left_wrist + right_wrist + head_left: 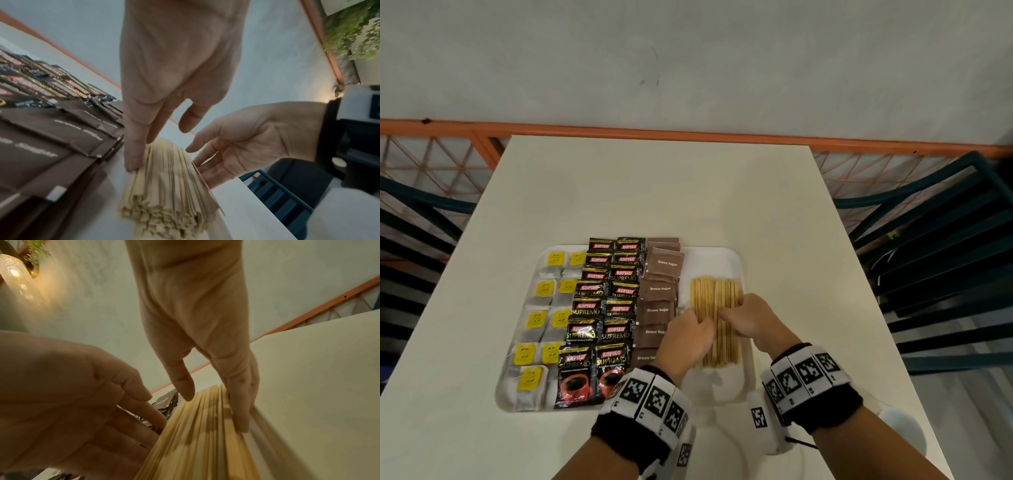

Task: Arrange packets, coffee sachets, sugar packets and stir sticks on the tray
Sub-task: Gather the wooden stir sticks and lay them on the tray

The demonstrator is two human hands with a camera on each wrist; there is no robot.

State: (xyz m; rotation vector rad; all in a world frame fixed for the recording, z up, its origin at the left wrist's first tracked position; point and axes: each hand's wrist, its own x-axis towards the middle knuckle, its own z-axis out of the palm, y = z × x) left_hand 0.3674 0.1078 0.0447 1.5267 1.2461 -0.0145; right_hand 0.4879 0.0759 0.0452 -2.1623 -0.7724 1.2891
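A white tray [726, 260] lies on the table. It holds tea bags [541, 318] with yellow tags at its left, then black coffee sachets [602, 308], then brown sugar packets [659, 291]. A flat bundle of wooden stir sticks [714, 294] lies at its right. My left hand [688, 332] presses straight fingers against the bundle's left side. My right hand [750, 318] does the same on the right side. The wrist views show the stir sticks [170, 186] [201, 434] squeezed between the left hand [137, 129] [72, 394] and the right hand [246, 138] [195, 321].
The cream table [654, 188] has bare surface beyond the tray. Dark slatted chairs [928, 240] [414, 222] stand at both sides. An orange railing [688, 132] runs along the far edge before a pale wall.
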